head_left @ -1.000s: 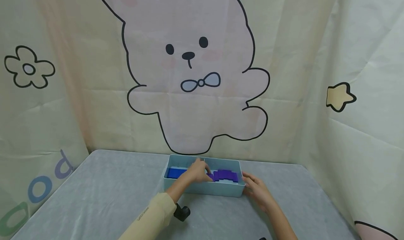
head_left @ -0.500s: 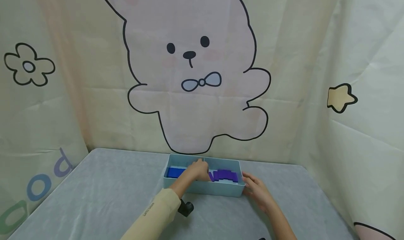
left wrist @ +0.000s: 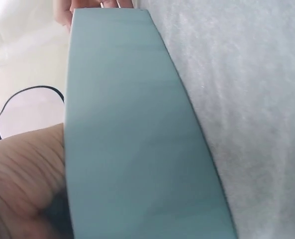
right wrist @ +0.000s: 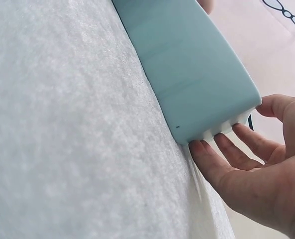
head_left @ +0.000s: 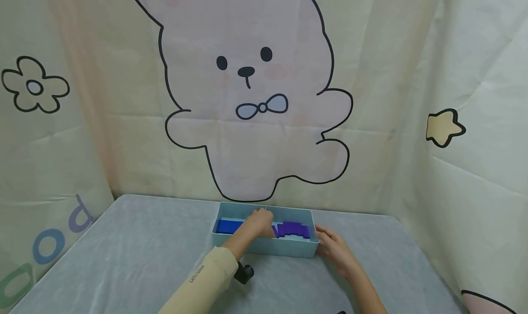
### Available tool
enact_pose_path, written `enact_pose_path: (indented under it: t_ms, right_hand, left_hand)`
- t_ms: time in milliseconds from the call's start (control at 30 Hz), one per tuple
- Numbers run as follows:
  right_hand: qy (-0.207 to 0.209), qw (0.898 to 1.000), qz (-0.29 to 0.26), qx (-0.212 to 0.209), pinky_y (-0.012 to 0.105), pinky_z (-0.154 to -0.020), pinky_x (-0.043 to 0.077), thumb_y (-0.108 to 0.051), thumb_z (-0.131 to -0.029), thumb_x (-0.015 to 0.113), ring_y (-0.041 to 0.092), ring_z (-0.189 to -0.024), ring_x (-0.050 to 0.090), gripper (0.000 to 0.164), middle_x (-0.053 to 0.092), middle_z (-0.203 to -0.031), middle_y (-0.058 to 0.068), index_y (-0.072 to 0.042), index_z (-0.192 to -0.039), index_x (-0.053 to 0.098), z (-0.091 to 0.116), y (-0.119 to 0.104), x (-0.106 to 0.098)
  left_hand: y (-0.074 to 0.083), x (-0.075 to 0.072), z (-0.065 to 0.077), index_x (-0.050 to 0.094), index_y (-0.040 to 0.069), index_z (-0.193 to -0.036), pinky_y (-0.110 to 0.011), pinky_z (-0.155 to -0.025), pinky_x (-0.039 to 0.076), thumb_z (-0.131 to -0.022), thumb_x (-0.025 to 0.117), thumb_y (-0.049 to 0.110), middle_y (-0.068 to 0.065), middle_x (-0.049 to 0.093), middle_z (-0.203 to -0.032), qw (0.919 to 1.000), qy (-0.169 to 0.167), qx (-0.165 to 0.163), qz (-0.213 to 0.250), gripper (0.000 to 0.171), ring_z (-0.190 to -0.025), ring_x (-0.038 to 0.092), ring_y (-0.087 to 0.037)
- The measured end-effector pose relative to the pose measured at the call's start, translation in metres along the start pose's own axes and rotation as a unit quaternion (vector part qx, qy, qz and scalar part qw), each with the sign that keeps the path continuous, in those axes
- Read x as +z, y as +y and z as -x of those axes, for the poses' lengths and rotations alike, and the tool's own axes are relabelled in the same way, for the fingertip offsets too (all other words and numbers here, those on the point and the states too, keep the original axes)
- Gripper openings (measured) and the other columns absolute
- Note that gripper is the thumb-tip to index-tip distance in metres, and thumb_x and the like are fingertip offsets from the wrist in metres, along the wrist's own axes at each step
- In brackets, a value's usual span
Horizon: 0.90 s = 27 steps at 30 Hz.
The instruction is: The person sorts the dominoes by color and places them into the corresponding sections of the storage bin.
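A light-blue rectangular box (head_left: pixel 284 248) stands near the table's back edge, with a thin divider inside. Flat blue pieces (head_left: pixel 228 226) lie in its left part and flat purple pieces (head_left: pixel 293 229) in its right part. My left hand (head_left: pixel 261 223) reaches over the front wall to the middle of the box. Its fingertips are hidden, and I cannot tell whether they hold a piece; in the left wrist view the box wall covers them. At the box's right end, my right hand (right wrist: pixel 266 169) rests its spread fingertips against the ribbed outer side, thumb at the upper corner.
A pale grey cloth (head_left: pixel 156 254) covers the table. Behind it hangs a cream curtain (head_left: pixel 371 167) printed with a cartoon animal, and more curtain closes off both sides. A black camera mount (head_left: pixel 244 273) sits at the left wrist, over the table in front of the box.
My left hand's thumb and fingers, seen apart over a purple piece a second ago, have gone lower and drawn in inside the box. The right hand stays at the box's end.
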State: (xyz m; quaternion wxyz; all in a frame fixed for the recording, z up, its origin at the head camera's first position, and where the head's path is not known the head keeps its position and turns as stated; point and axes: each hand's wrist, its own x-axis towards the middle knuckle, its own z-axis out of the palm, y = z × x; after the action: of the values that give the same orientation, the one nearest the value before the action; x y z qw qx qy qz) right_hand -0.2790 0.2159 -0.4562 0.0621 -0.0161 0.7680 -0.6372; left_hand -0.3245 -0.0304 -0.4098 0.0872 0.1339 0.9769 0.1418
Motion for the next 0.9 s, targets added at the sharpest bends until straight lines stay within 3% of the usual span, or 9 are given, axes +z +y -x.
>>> enact_pose_path:
  t_ms: [267, 500, 700, 900]
  right_hand:
    - [0.007, 1.000, -0.001, -0.003, 0.059, -0.112, 0.049, -0.020, -0.111, 0.049, 0.052, -0.144, 0.044, 0.053, 0.042, -0.159, 0.033, 0.010, -0.155, 0.042, -0.001, 0.000, 0.000]
    - [0.013, 1.000, 0.001, -0.004, 0.057, -0.110, 0.051, -0.020, -0.111, 0.049, 0.052, -0.143, 0.045, 0.053, 0.043, -0.159, 0.033, 0.010, -0.154, 0.044, 0.000, 0.001, 0.000]
    - [0.012, 1.000, -0.001, 0.000, 0.059, -0.112, 0.049, -0.019, -0.111, 0.050, 0.052, -0.144, 0.044, 0.053, 0.042, -0.159, 0.033, 0.010, -0.154, 0.043, 0.000, 0.000, 0.001]
    - [0.005, 1.000, -0.001, -0.002, 0.060, -0.113, 0.047, -0.019, -0.111, 0.049, 0.053, -0.145, 0.042, 0.053, 0.040, -0.160, 0.034, 0.010, -0.155, 0.042, 0.000, 0.000, 0.001]
  left_hand:
    - [-0.002, 0.006, -0.002, 0.071, 0.002, -0.109, -0.052, -0.096, 0.058, -0.089, 0.085, 0.034, -0.020, 0.063, -0.137, 0.9992, 0.028, -0.010, 0.026, 0.041, -0.116, 0.065, -0.036]
    - [0.001, 0.011, -0.006, 0.072, 0.006, -0.122, -0.055, -0.094, 0.059, -0.091, 0.082, 0.026, -0.015, 0.067, -0.127, 0.9978, 0.050, -0.042, 0.012, 0.038, -0.112, 0.066, -0.035]
    - [0.002, 0.013, -0.009, 0.074, 0.009, -0.109, -0.052, -0.088, 0.060, -0.090, 0.082, 0.021, -0.011, 0.070, -0.115, 0.9962, 0.062, -0.061, 0.008, 0.025, -0.101, 0.068, -0.031]
    - [-0.004, 0.016, -0.010, 0.075, 0.009, -0.114, -0.053, -0.091, 0.058, -0.088, 0.084, 0.023, -0.011, 0.070, -0.116, 0.9949, 0.070, -0.052, 0.050, 0.031, -0.108, 0.068, -0.033]
